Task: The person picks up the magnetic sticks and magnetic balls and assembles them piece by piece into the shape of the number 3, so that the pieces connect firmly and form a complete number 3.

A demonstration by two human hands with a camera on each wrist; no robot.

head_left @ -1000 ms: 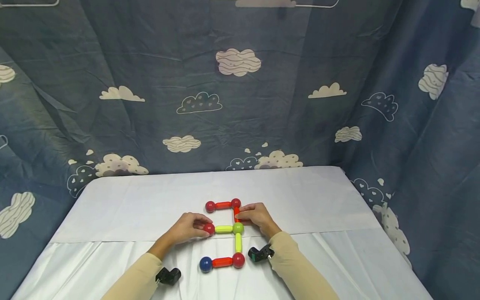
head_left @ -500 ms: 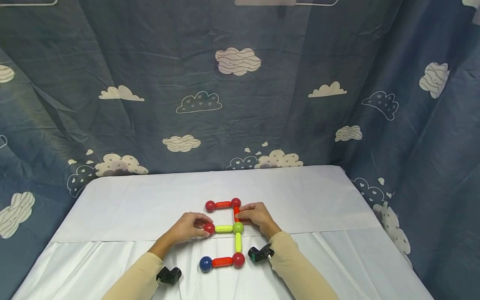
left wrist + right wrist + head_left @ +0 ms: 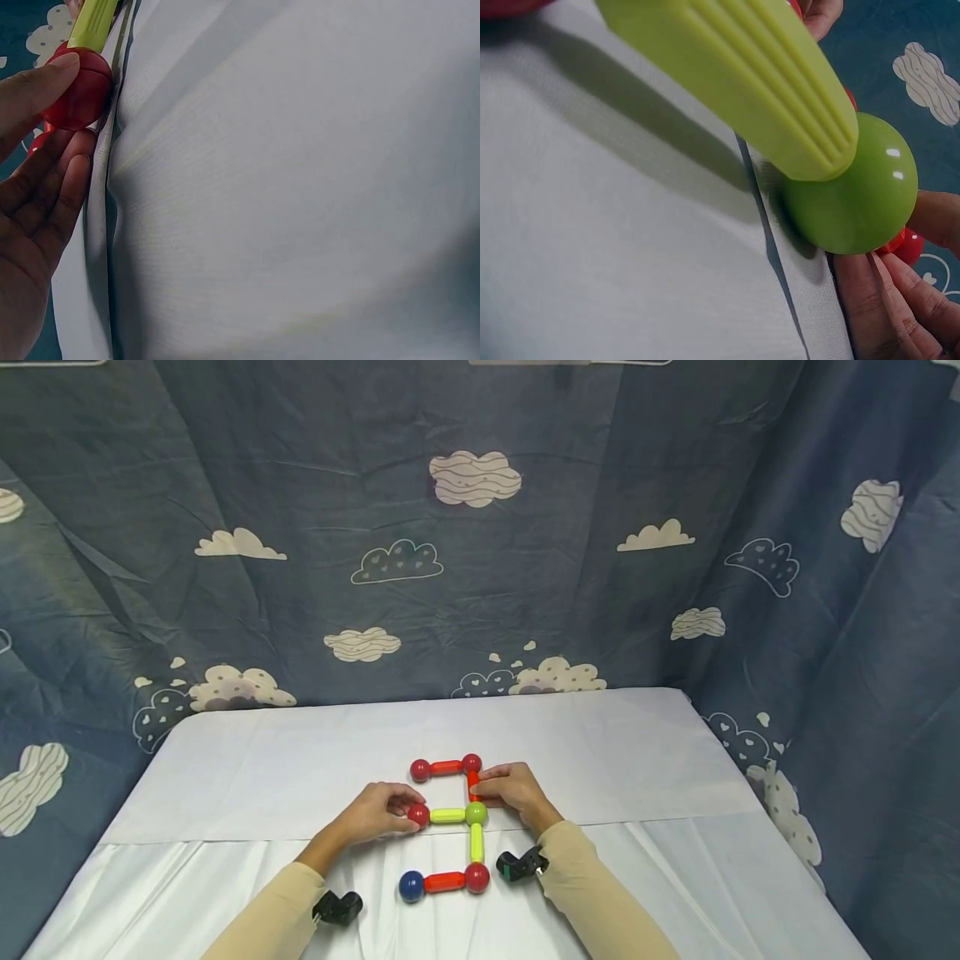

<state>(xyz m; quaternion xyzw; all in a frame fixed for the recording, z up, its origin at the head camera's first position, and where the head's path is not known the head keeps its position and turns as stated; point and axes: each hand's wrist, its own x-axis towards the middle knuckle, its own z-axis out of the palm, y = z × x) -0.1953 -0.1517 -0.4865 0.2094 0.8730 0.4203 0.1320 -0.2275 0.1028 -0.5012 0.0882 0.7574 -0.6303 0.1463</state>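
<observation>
A figure of coloured rods and balls lies on the white cloth. My left hand (image 3: 378, 813) grips the red ball (image 3: 81, 94) at the left end of the middle yellow-green rod (image 3: 447, 816), thumb on top and fingers beneath. My right hand (image 3: 514, 790) pinches the upright red rod (image 3: 473, 783) between the green ball (image 3: 855, 191) and the upper right red ball (image 3: 472, 763). A second yellow-green rod (image 3: 757, 82) runs from the green ball down to the lower red ball (image 3: 477, 877). In the right wrist view the green ball hides most of the pinched rod.
At the top a red rod (image 3: 447, 767) ends in a red ball (image 3: 420, 770). The lower red rod (image 3: 445, 882) ends in a blue ball (image 3: 412, 887). A cloth-covered table (image 3: 247, 777) spreads around, with a cloud-patterned curtain (image 3: 540, 568) behind and beside it.
The head view has shifted very slightly. Both hands and the rods and balls stay in place, with the same grips.
</observation>
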